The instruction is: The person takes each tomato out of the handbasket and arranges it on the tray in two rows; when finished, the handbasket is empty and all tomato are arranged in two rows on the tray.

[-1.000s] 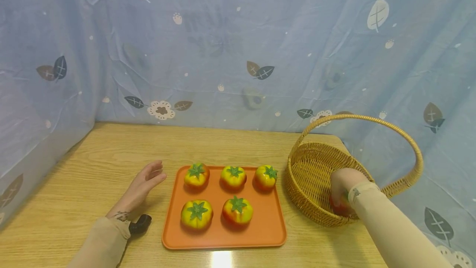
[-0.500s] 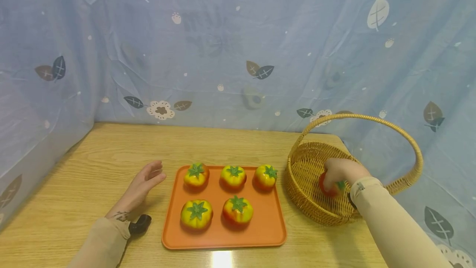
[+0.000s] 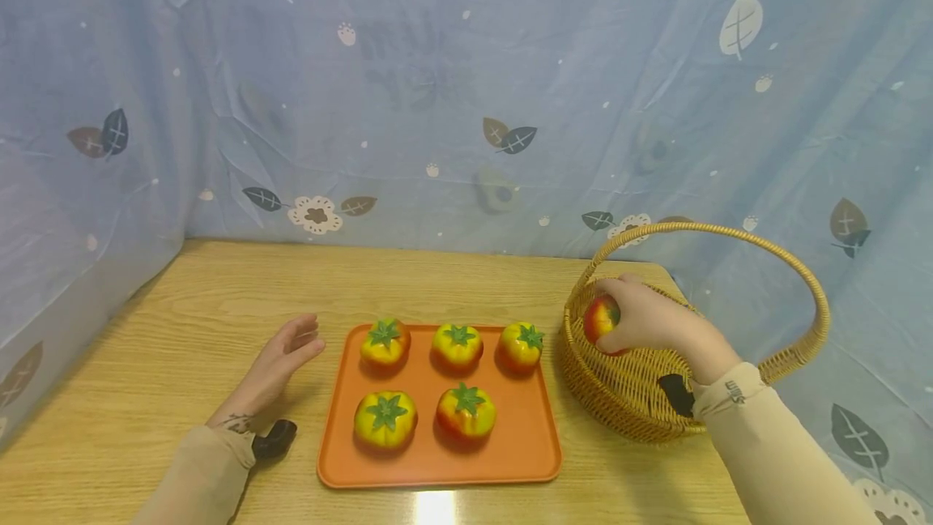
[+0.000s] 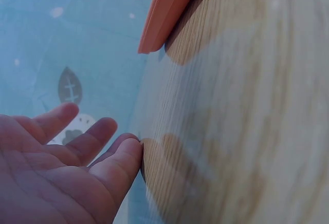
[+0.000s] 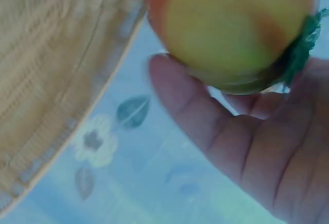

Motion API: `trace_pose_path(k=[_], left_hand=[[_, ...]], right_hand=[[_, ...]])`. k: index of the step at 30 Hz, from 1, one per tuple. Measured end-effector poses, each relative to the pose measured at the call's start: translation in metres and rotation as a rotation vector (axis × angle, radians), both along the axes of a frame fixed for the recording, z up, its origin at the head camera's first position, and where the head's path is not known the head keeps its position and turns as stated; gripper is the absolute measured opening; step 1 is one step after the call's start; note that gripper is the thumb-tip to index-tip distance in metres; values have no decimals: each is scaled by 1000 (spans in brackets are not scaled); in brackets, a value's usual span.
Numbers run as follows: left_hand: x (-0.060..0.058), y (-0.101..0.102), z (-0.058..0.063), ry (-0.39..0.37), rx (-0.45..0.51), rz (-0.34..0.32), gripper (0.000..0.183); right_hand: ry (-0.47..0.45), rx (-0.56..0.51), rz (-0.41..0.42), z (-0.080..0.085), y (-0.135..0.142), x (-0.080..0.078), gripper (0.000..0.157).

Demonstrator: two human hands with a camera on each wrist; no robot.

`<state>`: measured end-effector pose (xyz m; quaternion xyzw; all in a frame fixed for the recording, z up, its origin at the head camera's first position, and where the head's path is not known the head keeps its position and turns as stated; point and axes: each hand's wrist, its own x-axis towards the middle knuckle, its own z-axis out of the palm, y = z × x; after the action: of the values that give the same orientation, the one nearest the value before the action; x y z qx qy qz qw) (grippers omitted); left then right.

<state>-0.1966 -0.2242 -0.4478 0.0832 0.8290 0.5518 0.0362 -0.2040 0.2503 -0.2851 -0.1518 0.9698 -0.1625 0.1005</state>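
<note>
With thumb and fingers, my right hand (image 3: 649, 316) grips a red-and-yellow tomato (image 3: 600, 319) over the left part of the wicker basket (image 3: 594, 391). In the right wrist view, the tomato (image 5: 231, 29) shows its green leafy top turned towards the palm, and the woven basket side (image 5: 56, 64) is at left. My left hand (image 3: 277, 359) is beside the orange tray (image 3: 521, 432), fingers relaxed and holding nothing. Several similar tomatoes sit on the tray in two rows: a back row of three, including a middle tomato (image 3: 457, 349), and two in front, including a left tomato (image 3: 385, 421).
The basket's tall arched handle (image 3: 729, 232) rises over my right hand. Bare wood tabletop (image 3: 240, 290) lies left of and behind the tray. A blue leaf-patterned curtain (image 3: 437, 87) hangs along the back and sides. A dark strap piece (image 3: 274, 439) is at my left wrist.
My right hand has lifted the tomato from low in the basket, up and leftward to near its left rim. The left hand and the tray's tomatoes stay in place.
</note>
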Motion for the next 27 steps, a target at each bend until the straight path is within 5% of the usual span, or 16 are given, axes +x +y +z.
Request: trace_pose_path(k=[8,15,27], left_hand=[[0,0,1,5,-11,-3,63],[1,0,1,3,-3,3,64],[0,1,1,1,-12,3,63]], right_hand=[[109,-116,85,-17,-40,28,72],[68,-88,164,-50,-65,44,72],[-12,-3,205,-93,-80,47,73]])
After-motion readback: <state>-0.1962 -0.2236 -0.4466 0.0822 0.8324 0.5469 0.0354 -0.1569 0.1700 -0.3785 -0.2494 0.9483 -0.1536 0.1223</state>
